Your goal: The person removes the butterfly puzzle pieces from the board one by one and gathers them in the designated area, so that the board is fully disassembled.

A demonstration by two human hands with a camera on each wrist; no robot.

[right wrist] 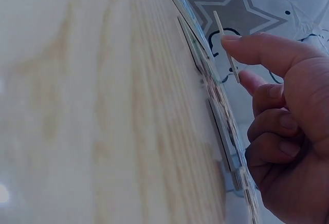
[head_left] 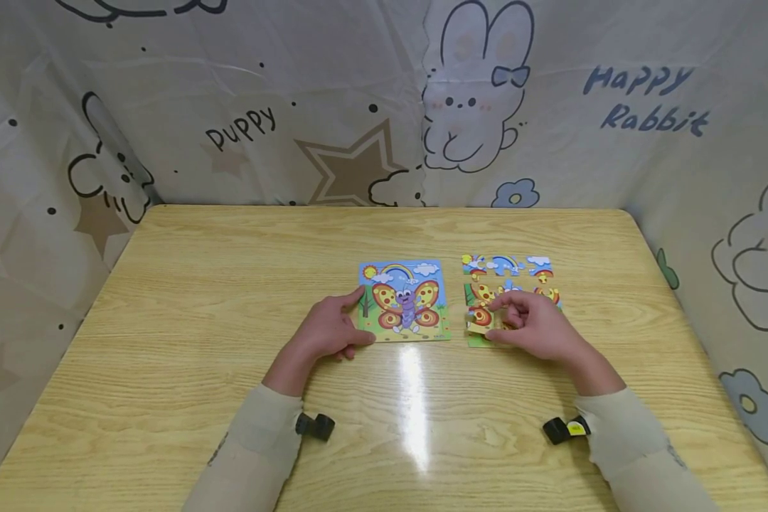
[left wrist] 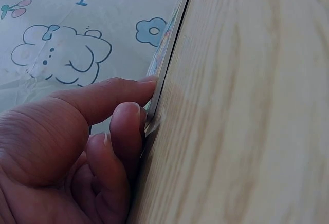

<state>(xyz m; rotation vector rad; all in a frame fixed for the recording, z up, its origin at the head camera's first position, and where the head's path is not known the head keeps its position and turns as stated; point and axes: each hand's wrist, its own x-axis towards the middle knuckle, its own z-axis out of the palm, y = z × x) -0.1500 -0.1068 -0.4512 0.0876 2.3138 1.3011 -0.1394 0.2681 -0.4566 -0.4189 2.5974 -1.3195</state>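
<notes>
A square board with a butterfly picture (head_left: 404, 302) lies flat on the table. My left hand (head_left: 331, 327) holds it at its left side, thumb at the lower corner and index finger higher up the edge. In the left wrist view the thumb of my left hand (left wrist: 56, 126) rests on the board's edge with the other fingers curled below. To the board's right, my right hand (head_left: 534, 323) pinches a jigsaw piece (head_left: 480, 317) between thumb and index finger. The right wrist view has this thin piece (right wrist: 234, 67) edge-on, raised above the others.
Loose jigsaw pieces (head_left: 504, 264) with matching butterfly artwork lie in rows right of the board, some hidden beneath my right hand. The wooden table (head_left: 230, 270) reaches a printed cloth backdrop (head_left: 358, 92) behind and at both sides.
</notes>
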